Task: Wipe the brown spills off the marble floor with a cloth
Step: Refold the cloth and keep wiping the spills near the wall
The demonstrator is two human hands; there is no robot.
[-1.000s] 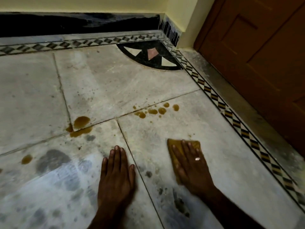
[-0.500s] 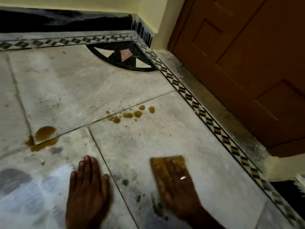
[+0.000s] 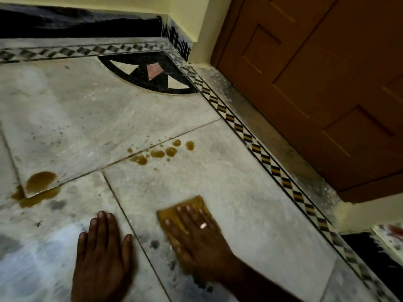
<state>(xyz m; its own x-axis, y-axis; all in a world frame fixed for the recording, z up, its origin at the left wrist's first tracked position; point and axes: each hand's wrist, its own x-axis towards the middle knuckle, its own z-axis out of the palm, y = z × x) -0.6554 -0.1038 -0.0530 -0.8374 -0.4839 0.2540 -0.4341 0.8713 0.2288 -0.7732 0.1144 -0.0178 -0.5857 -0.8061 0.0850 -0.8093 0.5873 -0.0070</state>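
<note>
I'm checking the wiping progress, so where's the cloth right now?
The cloth lies flat on the floor under the right hand, below the cluster of small brown drops.

two bare hands show, the left hand [image 3: 102,256] with nothing worn on its fingers or wrist, the right hand [image 3: 196,238] with a pale, shiny ring [image 3: 203,225] on one finger, and its forearm bare with no sleeve in view, nails short on both.
</note>
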